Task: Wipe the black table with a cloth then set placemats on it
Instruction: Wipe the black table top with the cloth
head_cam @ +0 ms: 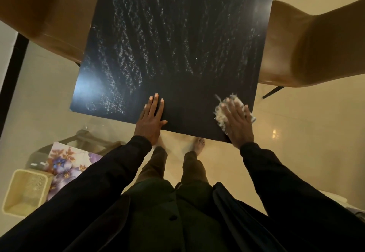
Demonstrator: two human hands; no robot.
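**Both hands flat on the black table, cloth under the right**

Nearest the lens: dark sleeves (110, 174) and a dark jacket front, with bare feet (199, 143) on the pale floor below.

Far left, on the floor: a cream mesh basket (23, 190), and just beside it a floral-printed sheet (65, 163).

Above these, a brown chair (49, 15) stands against the table's left side.

Left hand (151, 117): fingers straight and close together, palm down on the near edge of the black table (177, 34), holding nothing.

Tabletop: whitish streaks over the far part, plain dark strip near the hands.

Right hand (237, 122): fingers spread, pressing flat on a white fringed cloth (219, 113) at the table's near right corner; slightly blurred.

Far right: a second brown chair (306, 50).
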